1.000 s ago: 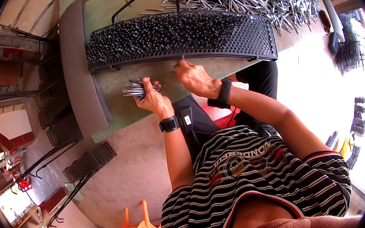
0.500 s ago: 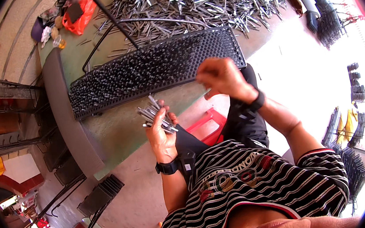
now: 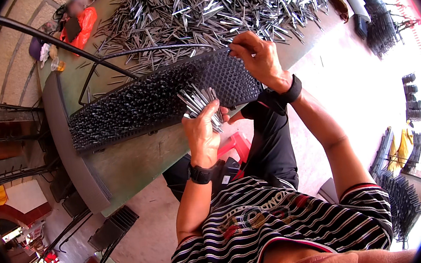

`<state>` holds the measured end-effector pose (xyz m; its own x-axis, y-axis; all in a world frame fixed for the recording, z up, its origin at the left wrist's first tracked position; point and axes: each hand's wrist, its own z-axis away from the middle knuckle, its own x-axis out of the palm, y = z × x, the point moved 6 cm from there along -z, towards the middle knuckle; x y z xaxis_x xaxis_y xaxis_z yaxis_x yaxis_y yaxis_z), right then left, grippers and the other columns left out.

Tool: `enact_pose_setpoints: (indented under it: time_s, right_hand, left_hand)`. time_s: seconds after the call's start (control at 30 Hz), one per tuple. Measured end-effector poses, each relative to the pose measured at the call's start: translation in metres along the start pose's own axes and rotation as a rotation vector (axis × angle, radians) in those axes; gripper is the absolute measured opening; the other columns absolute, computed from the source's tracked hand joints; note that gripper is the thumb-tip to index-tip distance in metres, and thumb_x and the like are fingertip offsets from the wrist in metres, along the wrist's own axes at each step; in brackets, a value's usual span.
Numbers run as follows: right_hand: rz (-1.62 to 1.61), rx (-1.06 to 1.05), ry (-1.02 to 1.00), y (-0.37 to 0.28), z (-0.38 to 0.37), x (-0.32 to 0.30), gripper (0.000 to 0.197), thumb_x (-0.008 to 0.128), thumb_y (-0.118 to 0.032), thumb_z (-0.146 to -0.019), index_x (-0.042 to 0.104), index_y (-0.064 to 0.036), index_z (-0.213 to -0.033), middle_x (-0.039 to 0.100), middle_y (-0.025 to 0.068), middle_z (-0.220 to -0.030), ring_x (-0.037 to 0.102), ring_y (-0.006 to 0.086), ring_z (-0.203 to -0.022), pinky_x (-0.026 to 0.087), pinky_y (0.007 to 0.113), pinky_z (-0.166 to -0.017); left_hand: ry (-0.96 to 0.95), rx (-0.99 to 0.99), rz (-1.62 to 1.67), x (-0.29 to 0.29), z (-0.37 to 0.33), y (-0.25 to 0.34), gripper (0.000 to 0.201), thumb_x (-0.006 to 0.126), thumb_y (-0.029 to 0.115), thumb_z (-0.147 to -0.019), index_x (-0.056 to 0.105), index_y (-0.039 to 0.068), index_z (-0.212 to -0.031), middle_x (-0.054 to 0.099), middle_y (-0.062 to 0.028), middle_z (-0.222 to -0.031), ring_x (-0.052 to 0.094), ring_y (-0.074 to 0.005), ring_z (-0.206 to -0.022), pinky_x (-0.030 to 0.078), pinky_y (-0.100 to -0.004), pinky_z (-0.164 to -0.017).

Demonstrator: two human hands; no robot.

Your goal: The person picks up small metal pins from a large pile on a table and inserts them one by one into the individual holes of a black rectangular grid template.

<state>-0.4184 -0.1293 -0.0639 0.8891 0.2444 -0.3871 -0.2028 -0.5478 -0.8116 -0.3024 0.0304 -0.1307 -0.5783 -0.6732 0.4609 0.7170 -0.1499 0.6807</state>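
In my left hand [image 3: 204, 129] is a fanned bundle of thin metal strips [image 3: 198, 101], thumb pressed across it. The bundle is held over the near edge of a long black rack [image 3: 228, 75] with rows of round holes. Strips stand packed in the holes along its left and middle [image 3: 126, 107]; at the right end the holes show bare. My right hand [image 3: 259, 59] is closed at the rack's far right corner, fingertips pinched on its edge. A black metal rod frame [image 3: 73, 48] rises from behind the rack.
A large heap of loose metal strips [image 3: 208, 8] covers the far part of the greenish table [image 3: 138, 172]. At the left edge of the table stands a grey curved panel [image 3: 70, 141]. An orange bag [image 3: 84, 29] lies far left. A red stool [image 3: 237, 144] is by my legs.
My right hand has moved farther away, to the rack's corner. The rack and its rod frame have shifted left and turned. My left hand has moved up and right with the strips.
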Motion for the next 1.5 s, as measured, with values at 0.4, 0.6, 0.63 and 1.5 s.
enact_pose_setpoints:
  time_s: [0.4,0.6,0.63,1.5]
  right_hand:
    - [0.064,-0.087,-0.075,0.012,-0.012,0.021,0.008,0.055,-0.001,-0.081,0.054,-0.0011,-0.089,0.063,0.0138,-0.071,0.065,0.0279,-0.065,0.050,0.033,-0.056]
    - [0.132,-0.105,-0.117,0.009,-0.012,0.027,0.007,0.055,-0.001,-0.081,0.053,-0.0006,-0.088,0.061,0.0168,-0.070,0.062,0.0330,-0.064,0.048,0.036,-0.054]
    - [0.138,-0.101,-0.128,0.010,-0.012,0.028,0.007,0.055,-0.001,-0.081,0.053,-0.0005,-0.087,0.060,0.0173,-0.071,0.061,0.0342,-0.063,0.048,0.037,-0.053]
    - [0.662,-0.261,-0.574,0.004,-0.035,0.047,0.006,0.056,-0.006,-0.078,0.059,-0.0015,-0.081,0.061,0.0144,-0.073,0.059,0.0346,-0.066,0.047,0.040,-0.056]
  left_hand:
    - [0.047,-0.008,0.073,0.000,-0.006,-0.004,0.018,0.062,0.000,-0.077,0.061,0.000,-0.096,0.063,-0.0118,-0.083,0.061,-0.0204,-0.060,0.049,-0.0299,-0.048]
    - [0.070,-0.005,0.087,-0.003,-0.007,-0.004,0.017,0.063,0.001,-0.078,0.062,-0.002,-0.094,0.064,-0.0125,-0.083,0.061,-0.0205,-0.060,0.049,-0.0294,-0.048]
    - [0.070,-0.001,0.090,-0.004,-0.007,-0.004,0.017,0.063,0.001,-0.077,0.062,-0.002,-0.094,0.064,-0.0126,-0.083,0.061,-0.0205,-0.060,0.049,-0.0294,-0.047]
    - [0.053,0.037,0.099,0.005,-0.004,-0.003,0.021,0.065,0.002,-0.076,0.061,0.003,-0.097,0.064,-0.0082,-0.084,0.062,-0.0195,-0.065,0.050,-0.0300,-0.052]
